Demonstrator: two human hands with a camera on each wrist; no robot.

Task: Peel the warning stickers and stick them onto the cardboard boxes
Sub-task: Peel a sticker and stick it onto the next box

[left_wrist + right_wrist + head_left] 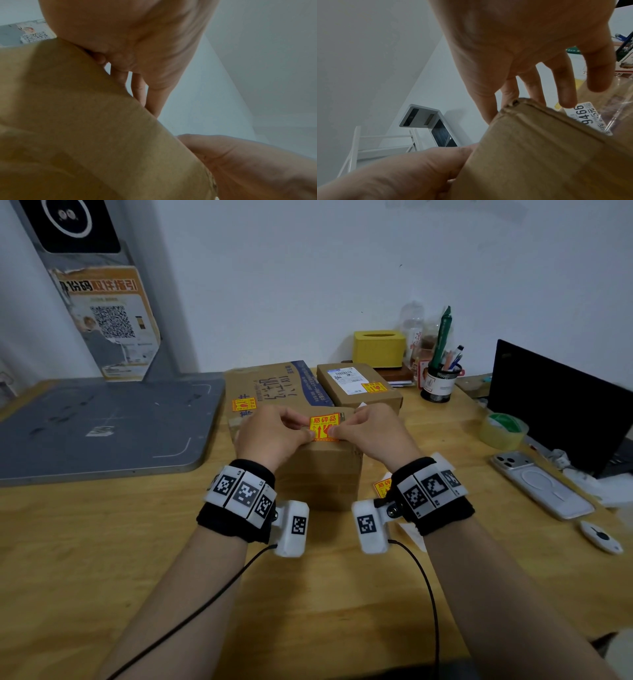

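A small brown cardboard box (pixel 318 474) stands in the middle of the table. A yellow and red warning sticker (pixel 323 424) lies on its top by the near edge. My left hand (pixel 277 436) presses the sticker's left side and my right hand (pixel 368 433) its right side, thumbs on the near edge. In the left wrist view the left hand (pixel 137 44) reaches over the box (pixel 85 121). In the right wrist view the right hand (pixel 522 44) has straight fingers over the box (pixel 539 155). More stickers (pixel 383 486) lie on the table, partly hidden by my right wrist.
Behind stand a large box (pixel 274 385) with a sticker (pixel 244 404) and a smaller labelled box (pixel 356 392) with a sticker (pixel 374 387). A grey platform (pixel 102 422) lies at the left. At the right are a tape roll (pixel 503 430), phone (pixel 543 484), laptop (pixel 561 402) and pen holder (pixel 440 383).
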